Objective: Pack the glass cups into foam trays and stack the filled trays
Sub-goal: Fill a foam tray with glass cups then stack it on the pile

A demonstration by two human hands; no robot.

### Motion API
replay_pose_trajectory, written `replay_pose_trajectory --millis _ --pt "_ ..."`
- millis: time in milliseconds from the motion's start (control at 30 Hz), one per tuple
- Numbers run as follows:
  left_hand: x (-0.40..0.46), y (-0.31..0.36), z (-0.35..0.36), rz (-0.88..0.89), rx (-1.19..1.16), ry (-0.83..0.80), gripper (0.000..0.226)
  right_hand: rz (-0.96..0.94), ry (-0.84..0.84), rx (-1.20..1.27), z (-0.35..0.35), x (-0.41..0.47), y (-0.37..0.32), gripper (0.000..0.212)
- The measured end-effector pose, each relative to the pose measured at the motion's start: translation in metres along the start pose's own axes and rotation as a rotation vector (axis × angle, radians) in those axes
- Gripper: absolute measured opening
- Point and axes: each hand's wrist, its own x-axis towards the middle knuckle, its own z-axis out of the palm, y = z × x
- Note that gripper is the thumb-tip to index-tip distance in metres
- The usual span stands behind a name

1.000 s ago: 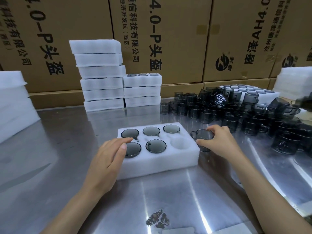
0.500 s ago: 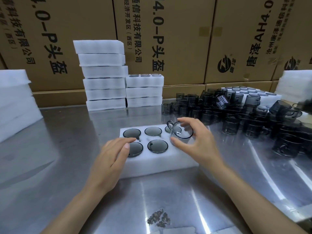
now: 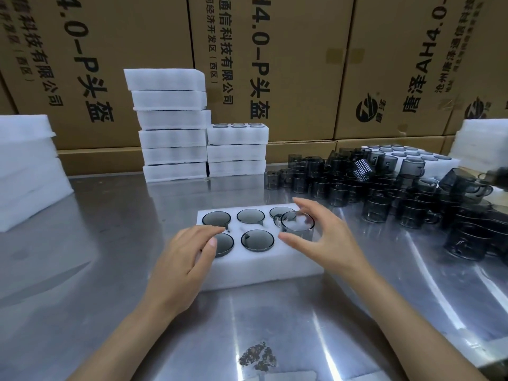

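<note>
- Foam tray (image 3: 264, 273): lies flat near the middle of the steel table (image 3: 82, 298), long side toward the person. Five of its six pockets hold seated smoked-glass cups, rims level with the foam.
- Sixth cup (image 3: 297, 229): stands upright in the pocket at the tray's near-right corner, not fully seated — most of its wall rises above the foam, handle pointing left.
- Right hand (image 3: 327, 243): forearm enters from the table's near-right corner. Fingers are spread and loosely arched around the cup, thumb low at its near side, forefinger raised beyond it. Whether any fingertip touches the glass cannot be told; no closed grasp is visible.
- Left hand (image 3: 181, 268): forearm enters from the near-left. Palm down, fingers nearly straight, resting on the tray's left end over the near-left cup — pressing, not grasping.
- Loose cups (image 3: 384, 188): crowded along the table's right side.
- Stacked trays (image 3: 173, 125): two stacks stand at the far edge, against cardboard cartons (image 3: 275, 64).
</note>
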Motion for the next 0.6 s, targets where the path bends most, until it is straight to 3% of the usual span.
replay_pose_trajectory --millis 200,300,500,600 --pt "0.004 0.033 0.004 0.230 0.223 -0.079 0.046 -0.084 0.045 0.016 -0.006 -0.001 -0.002 0.051" --pt "0.008 0.055 0.018 0.277 0.285 -0.218 0.054 -0.093 0.029 -0.036 -0.005 -0.003 -0.002 0.048" --pt "0.020 0.067 0.045 0.295 0.367 -0.330 0.072 -0.095 -0.179 -0.343 -0.008 -0.005 -0.005 0.059" --pt "0.020 0.065 0.046 0.280 0.339 -0.347 0.071 -0.065 -0.307 -0.411 -0.004 -0.007 -0.005 0.049"
